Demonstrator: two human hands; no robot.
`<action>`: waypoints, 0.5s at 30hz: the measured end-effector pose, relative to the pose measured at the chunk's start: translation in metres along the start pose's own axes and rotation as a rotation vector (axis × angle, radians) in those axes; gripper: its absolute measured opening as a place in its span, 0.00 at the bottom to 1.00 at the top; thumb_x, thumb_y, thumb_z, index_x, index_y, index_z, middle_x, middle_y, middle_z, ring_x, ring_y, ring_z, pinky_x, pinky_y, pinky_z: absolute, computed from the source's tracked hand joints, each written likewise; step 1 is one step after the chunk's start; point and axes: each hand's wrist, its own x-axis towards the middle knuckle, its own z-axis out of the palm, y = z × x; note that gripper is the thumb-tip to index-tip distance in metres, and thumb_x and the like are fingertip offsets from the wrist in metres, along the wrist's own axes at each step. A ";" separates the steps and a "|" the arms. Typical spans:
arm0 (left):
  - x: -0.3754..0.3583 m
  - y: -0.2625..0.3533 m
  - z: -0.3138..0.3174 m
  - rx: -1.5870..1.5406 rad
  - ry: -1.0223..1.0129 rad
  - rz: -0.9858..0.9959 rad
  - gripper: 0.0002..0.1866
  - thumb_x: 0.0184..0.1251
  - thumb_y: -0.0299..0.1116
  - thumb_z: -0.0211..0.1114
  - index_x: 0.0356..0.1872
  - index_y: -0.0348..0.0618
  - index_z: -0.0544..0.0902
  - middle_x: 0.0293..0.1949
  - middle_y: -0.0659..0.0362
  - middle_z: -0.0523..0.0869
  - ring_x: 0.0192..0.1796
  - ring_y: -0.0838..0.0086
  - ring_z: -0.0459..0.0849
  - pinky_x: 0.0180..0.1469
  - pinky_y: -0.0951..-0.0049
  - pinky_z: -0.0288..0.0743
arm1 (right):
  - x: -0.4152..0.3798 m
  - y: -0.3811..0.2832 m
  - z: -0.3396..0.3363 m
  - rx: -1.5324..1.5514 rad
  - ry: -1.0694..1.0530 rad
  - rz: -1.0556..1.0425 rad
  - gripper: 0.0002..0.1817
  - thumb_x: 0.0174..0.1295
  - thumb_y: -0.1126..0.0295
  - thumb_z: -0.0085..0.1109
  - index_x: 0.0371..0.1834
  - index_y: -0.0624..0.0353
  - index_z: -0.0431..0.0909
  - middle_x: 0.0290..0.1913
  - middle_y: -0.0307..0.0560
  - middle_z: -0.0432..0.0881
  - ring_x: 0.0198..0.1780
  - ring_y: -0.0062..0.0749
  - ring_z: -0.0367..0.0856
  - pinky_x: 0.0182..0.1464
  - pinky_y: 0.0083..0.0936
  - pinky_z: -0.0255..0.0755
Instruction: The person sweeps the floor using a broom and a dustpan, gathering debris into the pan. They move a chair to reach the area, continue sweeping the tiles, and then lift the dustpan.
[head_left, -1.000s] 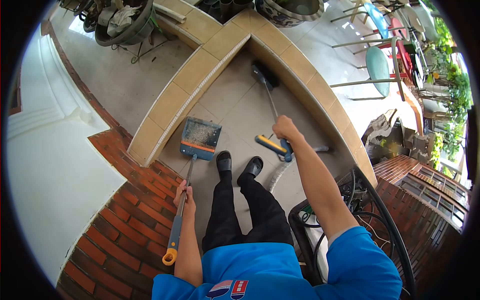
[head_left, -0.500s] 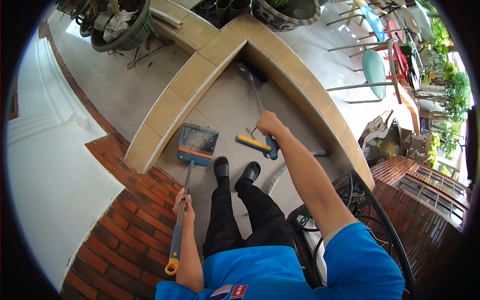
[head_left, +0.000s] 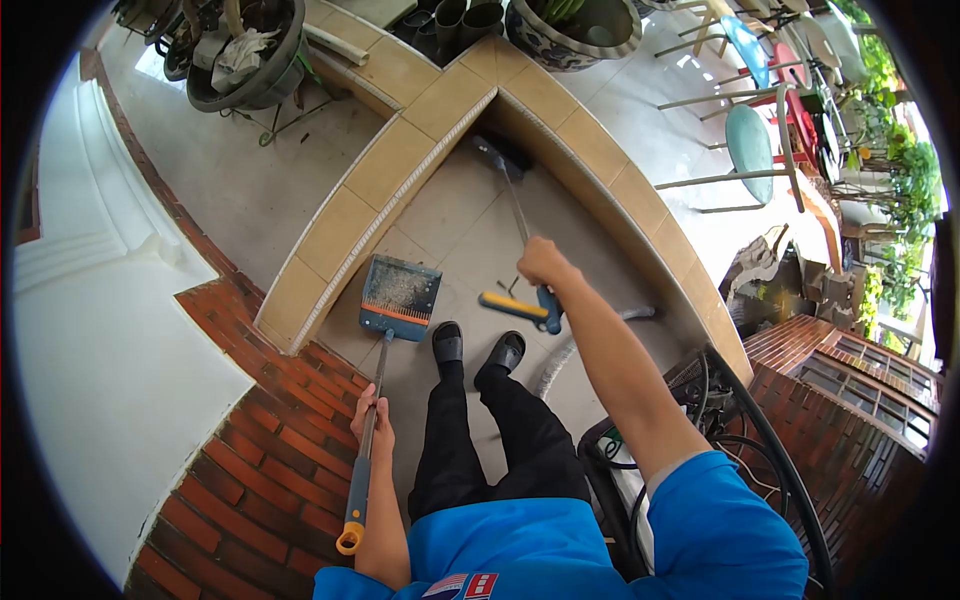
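Left grip point(head_left: 373, 420): fingers curled round the dustpan's shaft, so we've got a proper hold there
Dustpan point(head_left: 395, 323): ahead of the left grip at the far end of that shaft, down at the floor point(head_left: 460, 235), lip pointing away from us
Grey grit point(head_left: 402, 287): sitting in the pan, so also ahead of the left grip
Right grip point(head_left: 545, 262): clenched on the broom's pole, ahead and to the right of the left one
Broom head point(head_left: 491, 152): beyond the right grip, a bit to its left, down in the corner where the tiled ledges point(head_left: 445, 105) meet; too dark to make out the bristles
Yellow-and-blue bit point(head_left: 515, 305): just below the right grip, we reckon it's the broom's handle end but can't swear to it
Step in hand: looks like sweeping out that corner to us
Next move: we'd say it calls for bristles low on the pull back, pan level so nothing spills
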 end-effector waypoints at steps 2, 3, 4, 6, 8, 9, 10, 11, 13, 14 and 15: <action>-0.002 -0.001 -0.002 -0.009 0.008 0.015 0.15 0.66 0.39 0.64 0.39 0.34 0.78 0.35 0.56 0.83 0.26 0.80 0.71 0.30 0.78 0.67 | -0.036 -0.006 0.032 0.171 0.036 0.177 0.16 0.41 0.77 0.52 0.36 0.73 0.75 0.35 0.73 0.79 0.43 0.62 0.80 0.47 0.44 0.75; 0.001 -0.002 -0.001 -0.012 0.023 0.040 0.15 0.66 0.39 0.64 0.40 0.34 0.78 0.34 0.57 0.82 0.26 0.80 0.71 0.30 0.78 0.67 | -0.058 -0.003 0.041 0.199 0.030 0.231 0.16 0.42 0.76 0.52 0.37 0.72 0.74 0.37 0.73 0.79 0.44 0.62 0.80 0.48 0.45 0.74; 0.002 -0.002 -0.001 -0.017 0.034 0.062 0.15 0.66 0.39 0.64 0.42 0.35 0.79 0.33 0.57 0.81 0.26 0.80 0.71 0.29 0.78 0.67 | -0.087 0.007 0.046 0.211 0.002 0.217 0.17 0.44 0.75 0.50 0.39 0.71 0.73 0.38 0.73 0.78 0.45 0.61 0.79 0.48 0.47 0.73; 0.000 -0.004 -0.007 -0.045 0.022 0.017 0.15 0.66 0.39 0.64 0.41 0.35 0.79 0.33 0.57 0.81 0.26 0.80 0.71 0.29 0.78 0.67 | -0.157 0.021 0.031 0.301 -0.029 0.123 0.15 0.48 0.71 0.49 0.38 0.68 0.73 0.34 0.70 0.78 0.41 0.64 0.78 0.43 0.49 0.71; 0.001 -0.003 -0.018 -0.089 -0.009 -0.113 0.14 0.65 0.39 0.64 0.38 0.35 0.78 0.35 0.56 0.83 0.26 0.80 0.72 0.30 0.78 0.67 | -0.267 0.022 0.015 0.376 0.180 0.127 0.23 0.51 0.66 0.52 0.51 0.66 0.73 0.34 0.69 0.79 0.40 0.61 0.79 0.45 0.43 0.72; 0.001 0.003 -0.022 -0.080 -0.005 -0.055 0.14 0.65 0.38 0.64 0.36 0.35 0.77 0.36 0.55 0.83 0.26 0.79 0.72 0.30 0.78 0.67 | -0.297 0.026 0.014 0.383 0.255 0.175 0.26 0.51 0.67 0.52 0.55 0.66 0.71 0.34 0.68 0.79 0.40 0.59 0.80 0.46 0.41 0.72; 0.003 0.015 -0.026 -0.071 -0.003 0.005 0.14 0.65 0.38 0.64 0.34 0.35 0.76 0.37 0.54 0.84 0.26 0.79 0.72 0.30 0.78 0.68 | -0.320 0.032 0.010 0.392 0.332 0.225 0.29 0.51 0.67 0.53 0.59 0.66 0.69 0.34 0.67 0.79 0.40 0.58 0.80 0.46 0.39 0.72; 0.004 0.024 -0.027 -0.064 -0.007 0.067 0.15 0.65 0.38 0.64 0.32 0.34 0.75 0.38 0.53 0.84 0.26 0.79 0.72 0.30 0.77 0.68 | -0.336 0.034 -0.005 0.435 0.347 0.311 0.30 0.51 0.69 0.54 0.60 0.66 0.68 0.34 0.67 0.79 0.38 0.56 0.81 0.44 0.38 0.73; 0.006 0.035 -0.022 -0.061 -0.030 0.098 0.15 0.66 0.38 0.64 0.30 0.35 0.73 0.40 0.51 0.84 0.26 0.79 0.72 0.30 0.78 0.69 | -0.344 0.050 -0.029 0.511 0.437 0.415 0.29 0.51 0.70 0.51 0.60 0.68 0.67 0.36 0.71 0.79 0.44 0.62 0.79 0.50 0.42 0.70; 0.007 0.040 -0.019 -0.058 -0.040 0.114 0.16 0.66 0.38 0.64 0.29 0.35 0.72 0.41 0.50 0.85 0.26 0.79 0.72 0.31 0.78 0.69 | -0.337 0.067 -0.038 0.430 0.498 0.415 0.27 0.51 0.71 0.50 0.57 0.69 0.69 0.35 0.70 0.79 0.42 0.61 0.79 0.48 0.42 0.71; 0.010 0.045 -0.013 -0.091 -0.037 0.167 0.15 0.65 0.37 0.64 0.30 0.35 0.73 0.41 0.51 0.84 0.26 0.79 0.72 0.30 0.78 0.69 | -0.326 0.083 -0.050 0.349 0.559 0.408 0.24 0.51 0.71 0.50 0.53 0.70 0.71 0.33 0.68 0.79 0.39 0.60 0.80 0.45 0.42 0.72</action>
